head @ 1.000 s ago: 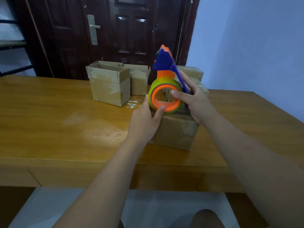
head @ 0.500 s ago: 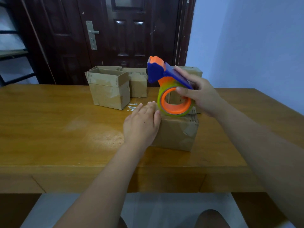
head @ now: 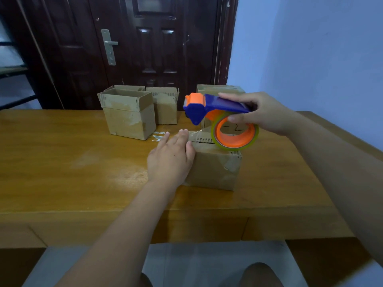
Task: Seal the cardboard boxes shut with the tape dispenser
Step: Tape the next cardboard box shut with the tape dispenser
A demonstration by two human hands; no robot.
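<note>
A small cardboard box (head: 213, 168) sits on the wooden table (head: 62, 162) in front of me, its top flaps closed and old tape on its right corner. My left hand (head: 172, 156) lies flat with straight fingers against the box's left side and top edge. My right hand (head: 259, 112) grips the blue handle of the orange and blue tape dispenser (head: 219, 119), thumb on the orange roll core. The dispenser is tilted almost level above the box, its roll touching the box top and its cutter head pointing left.
Three more cardboard boxes stand behind: an open one (head: 128, 114) at left, another (head: 165, 106) beside it, and one (head: 219, 90) behind the dispenser. A dark door (head: 145, 48) is beyond the table, a blue wall (head: 310, 48) to the right. White scraps (head: 158, 136) lie on the table.
My right hand tipped the dispenser from upright to nearly level and lowered its roll onto the box. My left hand left the roll and flattened against the box's left side.
</note>
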